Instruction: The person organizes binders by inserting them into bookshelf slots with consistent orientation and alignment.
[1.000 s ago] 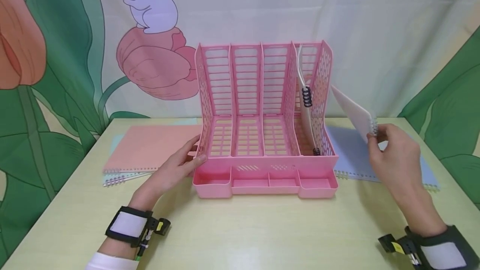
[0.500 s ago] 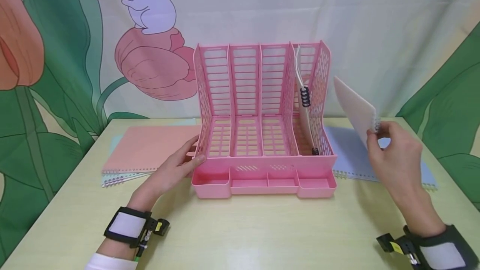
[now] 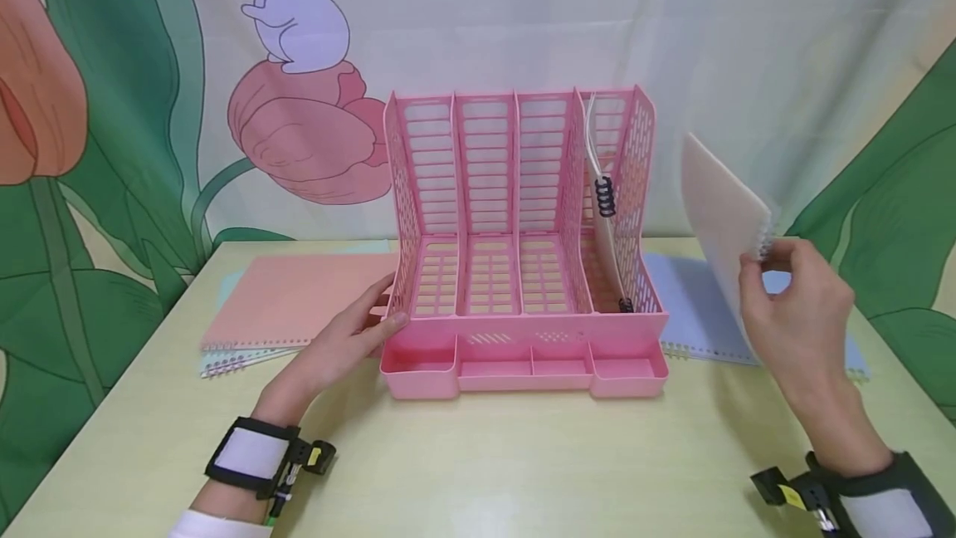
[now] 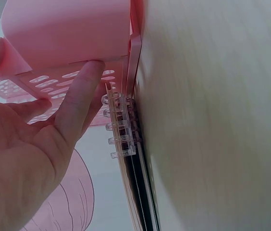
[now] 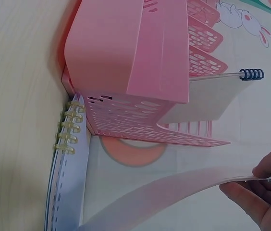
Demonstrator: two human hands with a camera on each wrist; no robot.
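A pink file organizer [image 3: 485, 326] with upright dividers stands mid-table. My left hand [image 3: 345, 340] rests at its front left corner, thumb on the front panel and fairly straight fingers against the slotted side wall; the left wrist view shows this hand [image 4: 39, 130] close up. My right hand [image 3: 799, 305] pinches a pale spiral notebook [image 3: 720, 206] by its coil edge. That notebook is tilted, right of the organizer and above the blue notebooks. In the right wrist view the held notebook [image 5: 174, 192] bows between thumb and fingers. A dark-coiled notebook [image 3: 608, 251] stands in the rightmost slot.
Blue spiral notebooks [image 3: 690, 314] lie right of the organizer. Left of it, a peach spiral notebook [image 3: 291, 293] lies over light-blue ones [image 3: 231, 362]. Small open trays [image 3: 563, 366] line the organizer's front. A printed curtain [image 3: 515, 15] hangs behind the table.
The pale notebook has risen and shifted slightly right in my right hand, showing more of its cover. My left hand stays at the organizer's corner.
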